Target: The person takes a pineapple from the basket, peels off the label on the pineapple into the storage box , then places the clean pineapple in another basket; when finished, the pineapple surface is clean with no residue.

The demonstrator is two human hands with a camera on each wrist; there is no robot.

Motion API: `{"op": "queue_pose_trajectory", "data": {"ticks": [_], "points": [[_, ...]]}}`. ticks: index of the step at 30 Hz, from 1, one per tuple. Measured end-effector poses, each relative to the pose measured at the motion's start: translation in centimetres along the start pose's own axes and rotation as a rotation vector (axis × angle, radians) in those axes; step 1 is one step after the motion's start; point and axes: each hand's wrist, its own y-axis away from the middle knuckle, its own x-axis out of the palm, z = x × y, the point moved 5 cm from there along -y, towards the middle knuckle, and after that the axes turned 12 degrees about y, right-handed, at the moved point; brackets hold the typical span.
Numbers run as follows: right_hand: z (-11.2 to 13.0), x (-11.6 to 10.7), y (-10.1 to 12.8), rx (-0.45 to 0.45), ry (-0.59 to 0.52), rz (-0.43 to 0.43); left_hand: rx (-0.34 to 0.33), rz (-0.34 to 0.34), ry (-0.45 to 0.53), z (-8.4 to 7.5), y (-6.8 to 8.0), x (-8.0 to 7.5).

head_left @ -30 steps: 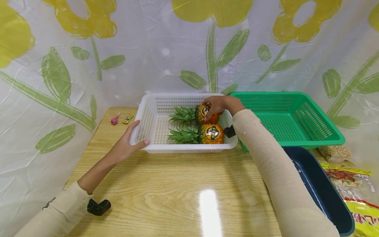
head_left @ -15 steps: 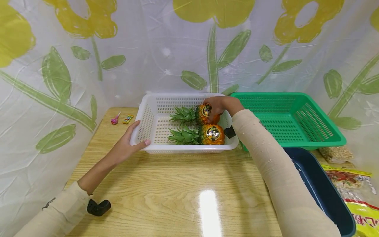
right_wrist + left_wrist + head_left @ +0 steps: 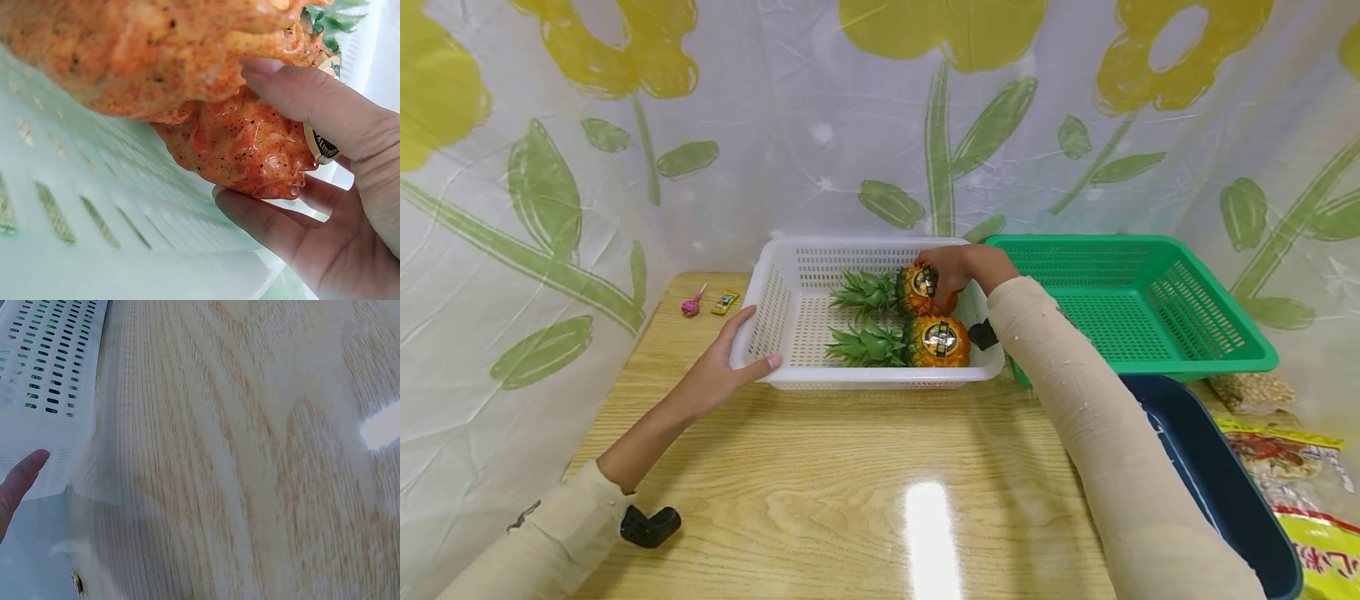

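Observation:
In the head view, two pineapples lie side by side in a white slotted plastic basket (image 3: 784, 333), their green crowns pointing left. The far pineapple (image 3: 917, 285) is gripped by my right hand (image 3: 951, 268), which covers part of its body. In the right wrist view, the thumb is on one side of that pineapple (image 3: 240, 147) and the fingers on the other. The near pineapple (image 3: 942, 340), with a round label on top, lies right beside it. My left hand (image 3: 718, 367) rests at the basket's left front corner, thumb along the front, fingers straight along the left side.
A green plastic basket (image 3: 1217, 363) stands to the right, with a dark blue tray (image 3: 1232, 467) in front of it. Food bags (image 3: 1292, 458) lie at the far right. A lollipop (image 3: 691, 306) and a small yellow packet (image 3: 724, 302) lie left of the white basket. A flowered curtain hangs behind.
My right hand's fingers have shifted slightly on the far pineapple, and its label has turned a little to the right. My left hand and both baskets stay in place.

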Motion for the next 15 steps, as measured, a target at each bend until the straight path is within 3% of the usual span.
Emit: {"op": "queue_pose_trajectory", "data": {"ticks": [15], "points": [[0.28,-0.11,-0.10,-0.028,0.029,-0.022,-0.003,-0.011,-0.011,0.03,-0.05,-0.02]]}}
